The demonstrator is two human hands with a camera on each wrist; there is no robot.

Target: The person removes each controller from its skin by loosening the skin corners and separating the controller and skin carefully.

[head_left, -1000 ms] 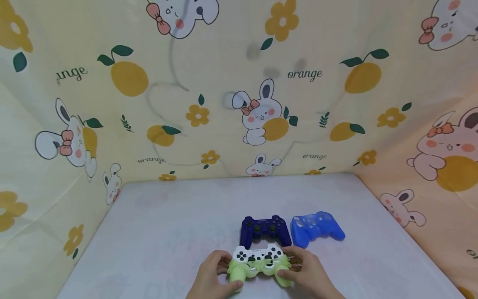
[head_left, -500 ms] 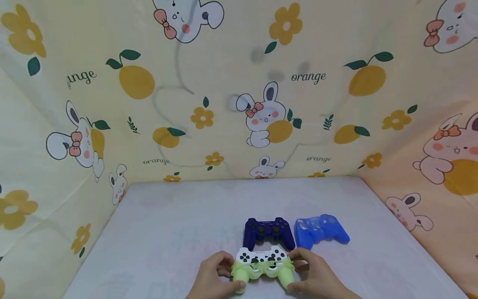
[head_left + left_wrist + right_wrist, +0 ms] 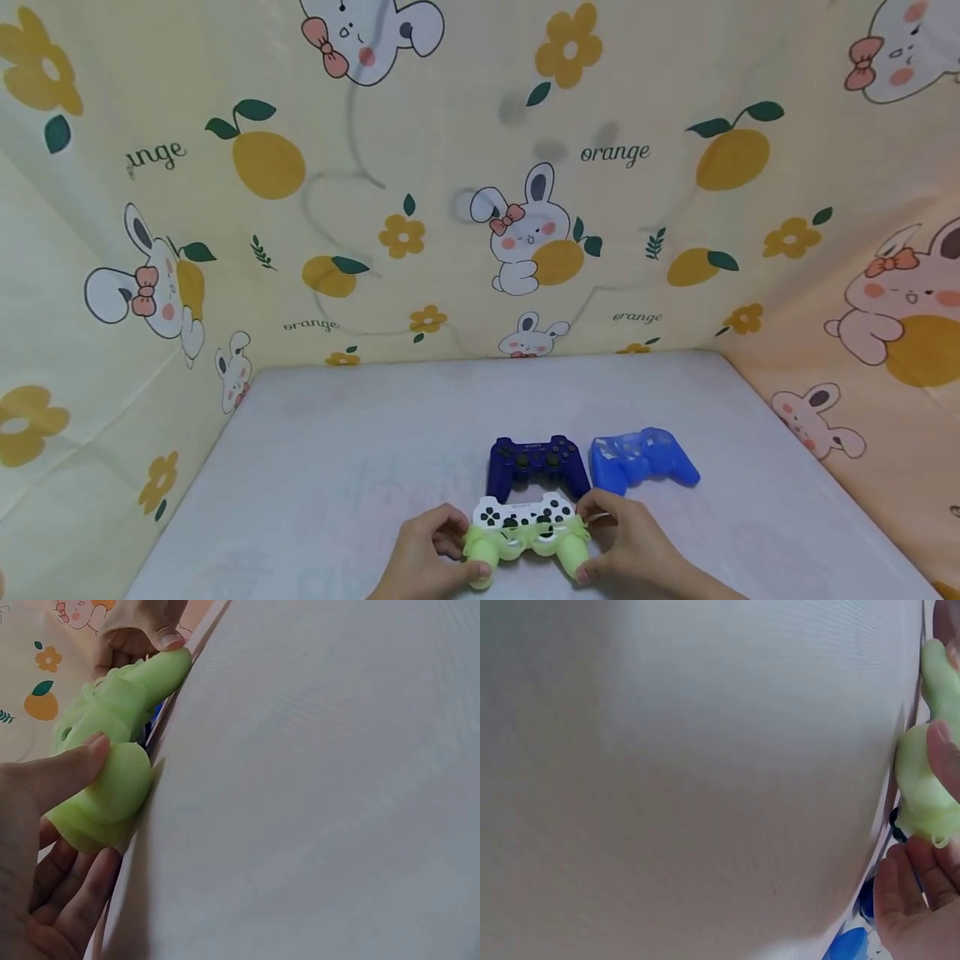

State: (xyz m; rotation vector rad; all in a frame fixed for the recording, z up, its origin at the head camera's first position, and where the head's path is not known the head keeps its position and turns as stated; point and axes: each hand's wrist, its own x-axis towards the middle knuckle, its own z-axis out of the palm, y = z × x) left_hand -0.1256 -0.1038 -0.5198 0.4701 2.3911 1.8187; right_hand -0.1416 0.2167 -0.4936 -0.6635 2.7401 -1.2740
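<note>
A white game controller (image 3: 519, 508) lies near the front of the table in the head view, its lower half and both grips covered by a pale green silicone sleeve (image 3: 483, 548). The upper part with the direction pad and buttons shows bare white. My left hand (image 3: 429, 554) holds the left grip, thumb on the sleeve and fingers round the outer side. At the other end, my right hand (image 3: 633, 546) has its thumb at the tip of the right grip and its fingers by the upper right corner. The left wrist view shows the sleeve's green underside (image 3: 120, 784) between both hands.
Just behind the white controller lies a dark blue game controller (image 3: 537, 458). To its right is a bright blue silicone controller sleeve (image 3: 645, 458). The white-covered table (image 3: 337, 467) is enclosed by hanging cloth (image 3: 450, 125) printed with rabbits and oranges.
My right thumb has slid from the inner side of the right grip down to its tip. The left hand keeps its hold. The head view has shifted slightly.
</note>
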